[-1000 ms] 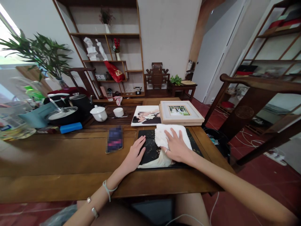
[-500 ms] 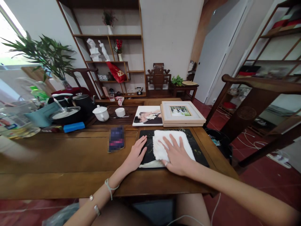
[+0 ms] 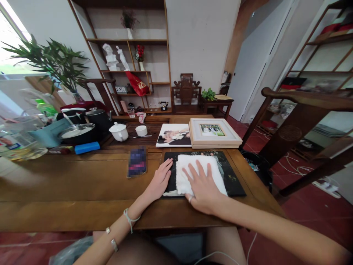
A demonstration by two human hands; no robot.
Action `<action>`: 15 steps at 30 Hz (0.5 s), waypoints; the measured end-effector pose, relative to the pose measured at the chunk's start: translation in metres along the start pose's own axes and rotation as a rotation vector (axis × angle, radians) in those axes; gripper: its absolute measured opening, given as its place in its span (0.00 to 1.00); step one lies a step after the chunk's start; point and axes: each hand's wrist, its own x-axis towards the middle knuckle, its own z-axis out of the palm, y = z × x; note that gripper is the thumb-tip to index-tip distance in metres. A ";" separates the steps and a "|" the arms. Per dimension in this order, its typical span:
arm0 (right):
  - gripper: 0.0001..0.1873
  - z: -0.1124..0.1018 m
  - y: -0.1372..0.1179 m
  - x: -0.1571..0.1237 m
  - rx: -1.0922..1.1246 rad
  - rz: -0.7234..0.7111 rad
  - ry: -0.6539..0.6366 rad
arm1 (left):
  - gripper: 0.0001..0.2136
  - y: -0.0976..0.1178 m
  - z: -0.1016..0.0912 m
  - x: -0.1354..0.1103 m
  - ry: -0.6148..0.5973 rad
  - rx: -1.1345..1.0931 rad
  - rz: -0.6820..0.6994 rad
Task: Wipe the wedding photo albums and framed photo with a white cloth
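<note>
Fingers spread wide across a white towel (image 3: 183, 184)

At a wooden table (image 3: 82, 184), a person's right hand lies flat on the white towel, which covers much of a black photo panel (image 3: 235, 184). At the towel's nine o'clock, the left hand (image 3: 159, 180) rests on the panel's edge, fingers straight and close together. A framed photograph (image 3: 211, 130) sits at one o'clock; a smartphone (image 3: 137, 162), farther out, at nine.

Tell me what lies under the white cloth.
A dark picture panel, showing on both sides of the white cloth; the part of its image directly beneath the cloth is covered.
</note>
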 end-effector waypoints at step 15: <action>0.40 -0.005 -0.019 0.030 -0.140 0.062 0.008 | 0.21 -0.009 0.001 -0.002 0.023 -0.070 0.061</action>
